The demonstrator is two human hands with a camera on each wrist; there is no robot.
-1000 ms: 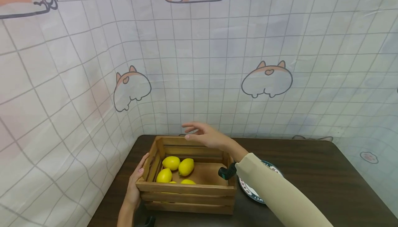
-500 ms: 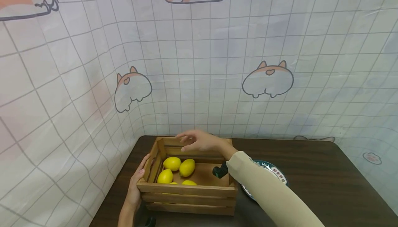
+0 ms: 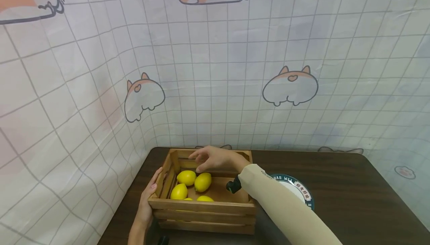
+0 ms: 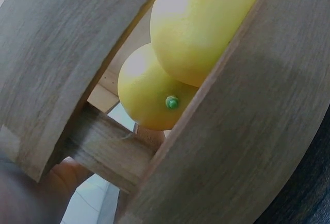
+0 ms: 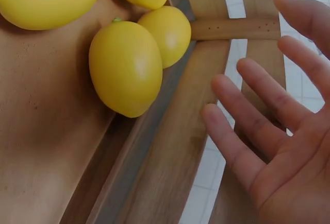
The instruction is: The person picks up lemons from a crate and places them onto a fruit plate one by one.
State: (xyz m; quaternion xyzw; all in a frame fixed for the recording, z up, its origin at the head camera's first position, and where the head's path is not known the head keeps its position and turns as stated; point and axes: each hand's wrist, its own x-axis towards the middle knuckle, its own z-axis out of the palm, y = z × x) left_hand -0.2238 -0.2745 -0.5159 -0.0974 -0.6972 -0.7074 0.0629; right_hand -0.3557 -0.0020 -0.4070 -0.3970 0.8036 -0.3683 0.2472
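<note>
A slatted wooden crate (image 3: 203, 208) stands on the table with several yellow lemons (image 3: 203, 182) at its left side. My left hand (image 3: 145, 204) rests along the crate's left outer wall with straight fingers. In the left wrist view its fingertip (image 4: 66, 170) is beside the crate's corner post, and lemons (image 4: 149, 87) show through the slat gap. Over the crate's far half hangs my right hand (image 3: 215, 158), holding nothing. The right wrist view shows its fingers (image 5: 258, 105) spread and relaxed, apart from the nearest lemon (image 5: 126, 69).
A round plate with a dark green lettered rim (image 3: 306, 196) lies right of the crate, partly behind the right sleeve (image 3: 282, 200). The dark wood table (image 3: 352, 192) extends to the right. A patterned cloth wall (image 3: 228, 69) stands behind and at the left.
My right hand has come down and slightly left, from above the crate's far rim to over the lemons. The left hand stays on the crate's left wall.
</note>
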